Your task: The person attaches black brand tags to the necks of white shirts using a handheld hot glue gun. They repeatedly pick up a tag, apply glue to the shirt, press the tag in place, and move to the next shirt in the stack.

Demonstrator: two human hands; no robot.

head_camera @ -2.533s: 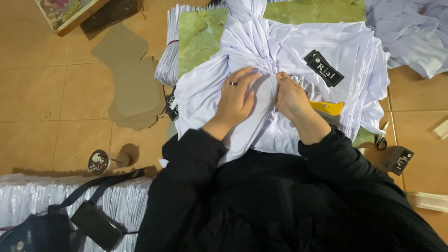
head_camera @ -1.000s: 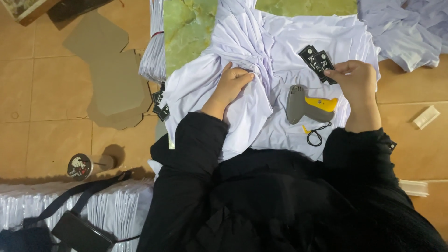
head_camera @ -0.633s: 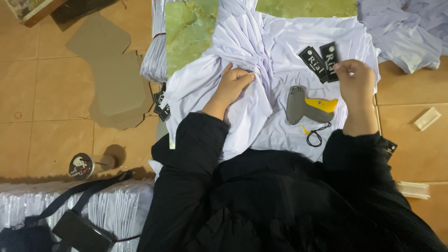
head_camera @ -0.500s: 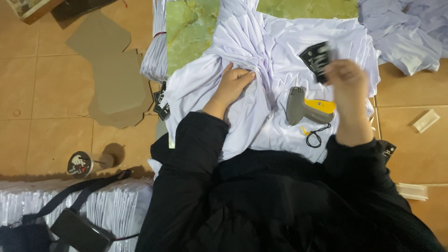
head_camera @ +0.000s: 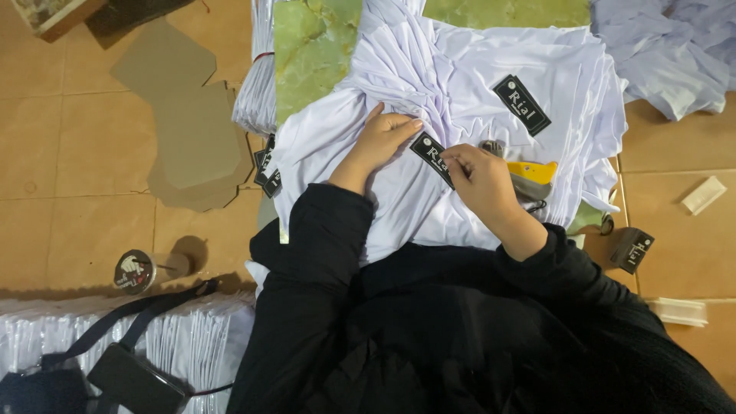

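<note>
Warm, fairly dim indoor light falls from above. The white pleated fabric garment (head_camera: 460,115) under the hands is the brightest area, close to washed out. Left of the hands, the small cylindrical cup (head_camera: 142,270) casts a soft shadow on the tan tiled floor (head_camera: 69,153). The black sleeves below the hands lose detail. Focus is sharp, with no motion blur.

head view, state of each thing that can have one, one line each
white garment: spread flat, gathered at the middle
black tag: pinched in the right hand
left hand: flat on the garment
second black tag: lying loose on the garment
tagging gun: lying down, unheld
cardboard shapes: stacked on the floor
</note>
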